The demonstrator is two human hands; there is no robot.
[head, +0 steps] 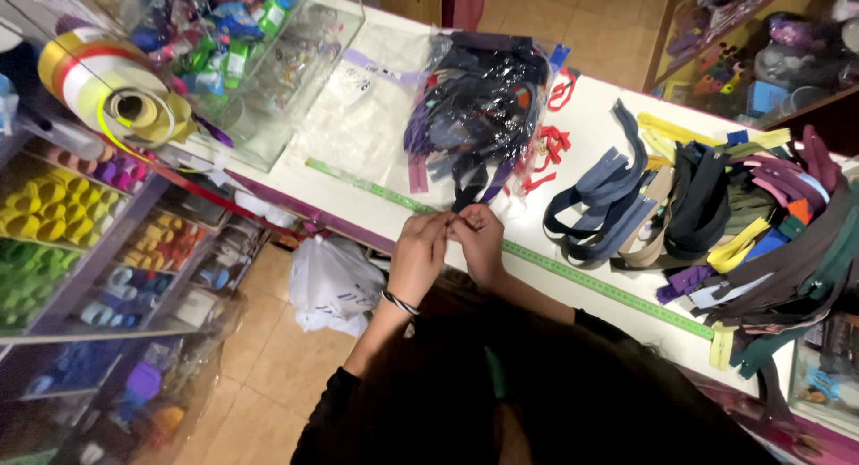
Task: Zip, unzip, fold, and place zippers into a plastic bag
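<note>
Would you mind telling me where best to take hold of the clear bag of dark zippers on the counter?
Probably grip the clear bag of dark zippers at its near end, coming from the counter's front edge: zipper tails spill out there, beside both hands.

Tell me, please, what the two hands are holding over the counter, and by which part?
Both the left hand and right hand pinch the near end of a dark zipper; which exact part they grip is hidden by the fingers.
</note>
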